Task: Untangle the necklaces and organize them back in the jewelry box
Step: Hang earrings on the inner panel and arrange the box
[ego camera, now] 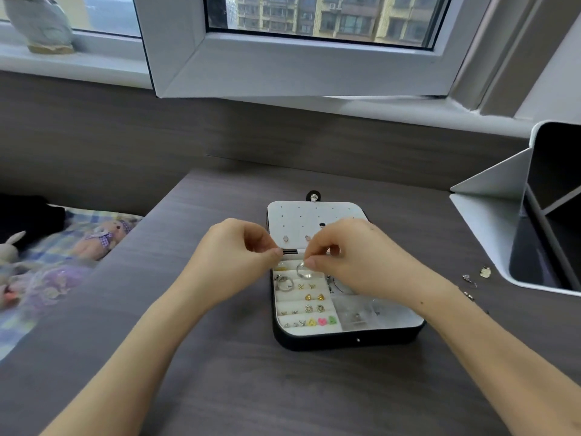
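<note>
A dark wood-grain counter (220,388) carries an open jewelry box (345,343) at its middle. Above the box's far half, the left hand (232,256) and right hand (349,256) nearly meet, their fingers (276,252) pinching a fine silvery necklace (301,269), whose loop hangs over the earring (314,297) compartments.

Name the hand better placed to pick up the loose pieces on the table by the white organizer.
Right. The loose pieces lie just beyond the right hand and its forearm, while the left hand sits across the jewelry box from them.
</note>
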`<state>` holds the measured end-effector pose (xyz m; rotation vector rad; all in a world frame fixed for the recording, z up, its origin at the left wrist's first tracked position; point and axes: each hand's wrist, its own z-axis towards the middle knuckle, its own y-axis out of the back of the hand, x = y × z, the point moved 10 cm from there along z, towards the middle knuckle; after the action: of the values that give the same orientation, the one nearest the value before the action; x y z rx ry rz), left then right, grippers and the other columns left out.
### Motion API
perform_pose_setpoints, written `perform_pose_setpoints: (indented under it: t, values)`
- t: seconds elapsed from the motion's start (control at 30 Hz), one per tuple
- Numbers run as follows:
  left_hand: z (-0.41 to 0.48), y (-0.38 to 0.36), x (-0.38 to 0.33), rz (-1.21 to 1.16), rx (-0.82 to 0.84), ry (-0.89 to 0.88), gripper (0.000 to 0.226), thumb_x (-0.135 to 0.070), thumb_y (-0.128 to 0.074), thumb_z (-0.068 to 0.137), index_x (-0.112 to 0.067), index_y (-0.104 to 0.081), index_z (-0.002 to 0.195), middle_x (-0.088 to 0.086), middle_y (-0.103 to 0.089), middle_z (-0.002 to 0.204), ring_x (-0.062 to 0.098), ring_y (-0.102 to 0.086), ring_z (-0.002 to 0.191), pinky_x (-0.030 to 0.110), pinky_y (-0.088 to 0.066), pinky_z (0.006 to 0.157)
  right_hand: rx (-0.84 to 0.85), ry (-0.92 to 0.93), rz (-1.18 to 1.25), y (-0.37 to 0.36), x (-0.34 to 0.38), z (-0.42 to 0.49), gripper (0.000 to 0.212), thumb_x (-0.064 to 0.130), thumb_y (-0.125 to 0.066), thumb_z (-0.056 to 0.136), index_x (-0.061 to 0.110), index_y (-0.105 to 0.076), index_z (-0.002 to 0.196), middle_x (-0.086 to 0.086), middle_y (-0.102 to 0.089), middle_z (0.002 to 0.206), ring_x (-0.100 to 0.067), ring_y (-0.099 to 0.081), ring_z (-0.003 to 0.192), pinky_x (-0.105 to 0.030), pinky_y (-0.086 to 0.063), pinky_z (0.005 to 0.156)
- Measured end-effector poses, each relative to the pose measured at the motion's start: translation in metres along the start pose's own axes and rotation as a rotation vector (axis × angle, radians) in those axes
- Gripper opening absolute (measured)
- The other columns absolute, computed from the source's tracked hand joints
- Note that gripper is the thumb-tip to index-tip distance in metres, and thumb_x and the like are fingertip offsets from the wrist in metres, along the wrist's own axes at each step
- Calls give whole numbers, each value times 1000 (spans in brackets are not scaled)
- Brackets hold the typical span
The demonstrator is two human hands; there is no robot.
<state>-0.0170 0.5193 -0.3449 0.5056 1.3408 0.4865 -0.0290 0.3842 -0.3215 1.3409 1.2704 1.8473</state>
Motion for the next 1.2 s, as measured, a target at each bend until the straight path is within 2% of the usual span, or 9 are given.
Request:
perform_pose_setpoints:
  t: [0.17,0.4,0.57,0.63,0.7,0.87,1.07,1.13,1.2]
  values:
    - [-7,-14,-11,127,147,-62,12,-28,-79,70,-26,-69,64,-9,-52,70,4,-45,63,18,-34,58,-51,69,-177,-5,8,2,17,30,-59,91,20,-72,90,9,-64,85,-11,-43,90,-26,-35,80]
    - [-9,-20,-14,163,201,-97,12,-28,-80,70,-25,-69,66,-9,-51,72,-4,-44,65,14,-33,56,-92,158,-233,-13,21,2,17,35,-63,86,23,-74,84,15,-45,67,-11,-36,80,-27,-35,77]
    - [-8,-17,-15,58,211,-87,13,-23,-83,67,-23,-70,64,-9,-53,67,1,-43,61,15,-34,55,-92,116,-95,-13,15,1,13,32,-65,86,25,-75,83,18,-48,61,-6,-37,72,-17,-30,64]
    - [-6,-12,-13,-45,182,-57,13,-20,-84,65,-22,-71,63,-13,-52,60,1,-42,55,13,-32,52,-74,73,36,-3,10,1,17,29,-59,90,22,-75,91,19,-55,68,-2,-47,73,-10,-36,66]
    - [-4,-8,-9,-191,132,-4,13,-18,-85,65,-18,-72,65,-13,-47,53,1,-39,50,11,-30,49,-72,75,154,12,12,0,19,29,-59,91,20,-75,92,16,-65,76,-2,-55,73,-12,-41,65]
    - [-7,-12,-13,-454,89,13,28,-36,-82,55,-14,-72,68,-3,-50,59,5,-43,56,17,-37,56,-96,109,258,25,18,-1,5,23,-73,80,20,-74,76,18,-62,64,7,-53,62,-6,-39,59]
    - [-7,-17,-13,-463,101,16,29,-36,-83,53,-15,-73,69,6,-61,74,13,-50,68,27,-43,68,3,-8,496,14,3,0,10,22,-78,74,13,-74,78,4,-71,72,-3,-63,64,-13,-51,59]
    - [-6,-18,-11,-435,147,36,21,-30,-84,58,-17,-75,71,11,-61,75,16,-49,70,30,-42,70,7,-28,503,12,-1,0,6,16,-78,74,12,-73,76,5,-69,66,2,-60,58,-10,-46,53]
    - [-5,-17,-7,-414,195,64,9,-16,-83,67,-18,-76,72,13,-60,71,14,-49,68,25,-42,69,-14,-50,438,12,-6,2,3,9,-75,77,10,-73,75,5,-68,66,3,-58,54,-7,-40,48]
